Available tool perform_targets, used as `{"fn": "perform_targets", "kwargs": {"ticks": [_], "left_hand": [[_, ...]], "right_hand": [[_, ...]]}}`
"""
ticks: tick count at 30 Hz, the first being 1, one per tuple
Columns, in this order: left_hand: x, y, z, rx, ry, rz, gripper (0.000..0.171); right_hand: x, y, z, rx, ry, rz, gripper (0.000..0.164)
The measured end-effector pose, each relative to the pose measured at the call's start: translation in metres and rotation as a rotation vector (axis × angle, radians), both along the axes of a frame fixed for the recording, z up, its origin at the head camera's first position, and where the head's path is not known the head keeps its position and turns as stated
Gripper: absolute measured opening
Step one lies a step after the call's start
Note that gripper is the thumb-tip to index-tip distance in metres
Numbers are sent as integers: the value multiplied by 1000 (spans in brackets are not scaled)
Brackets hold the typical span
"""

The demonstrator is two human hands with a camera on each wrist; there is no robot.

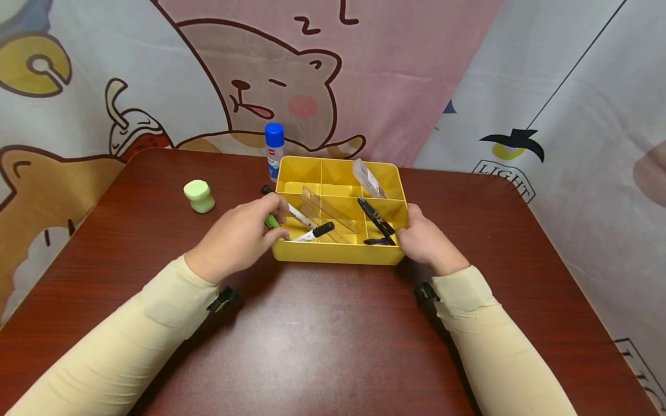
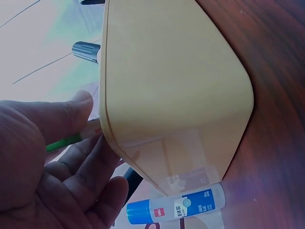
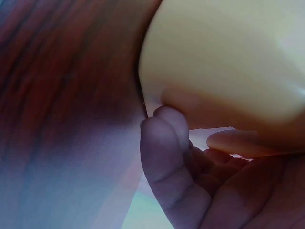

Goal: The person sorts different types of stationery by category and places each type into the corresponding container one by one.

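A yellow divided storage box [image 1: 338, 254] stands on the table, with pens and clear rulers in it. My left hand [image 1: 241, 234] is at its left end, pinching a green-and-white marker [image 2: 66, 142] between thumb and fingers at the rim. Near those fingers lie a black-capped white marker [image 1: 314, 233] and another white marker [image 1: 300, 216], whose black end passes over the left rim. My right hand [image 1: 429, 238] holds the box's right end, its curled fingers [image 3: 164, 152] against the outer wall. Black pens [image 1: 376, 216] lean in the right compartment.
A blue-capped liquid glue bottle [image 1: 274, 151] stands behind the box's left back corner. Farther left on the table sits a small pale green waisted object [image 1: 199, 196]. Inside the box, a clear plastic case [image 1: 368, 178] leans at the back right. A printed cloth hangs behind the table.
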State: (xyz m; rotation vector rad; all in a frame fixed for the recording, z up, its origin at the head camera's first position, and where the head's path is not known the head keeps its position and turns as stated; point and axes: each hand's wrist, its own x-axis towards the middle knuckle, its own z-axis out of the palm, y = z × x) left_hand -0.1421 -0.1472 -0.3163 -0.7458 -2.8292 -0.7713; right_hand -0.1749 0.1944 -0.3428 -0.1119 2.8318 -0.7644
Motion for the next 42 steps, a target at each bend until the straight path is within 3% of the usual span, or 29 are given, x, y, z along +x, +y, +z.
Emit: {"fn": "perform_targets", "kwargs": {"ticks": [9, 18, 42], "left_hand": [[0, 1, 0, -26, -16, -32, 25], [1, 0, -1, -68, 58, -93, 23], [0, 1, 0, -40, 86, -127, 17]], "right_hand": [[0, 0, -2, -10, 6, -6, 55], [0, 0, -1, -14, 6, 0, 56], [0, 1, -1, -8, 0, 1, 56]]}}
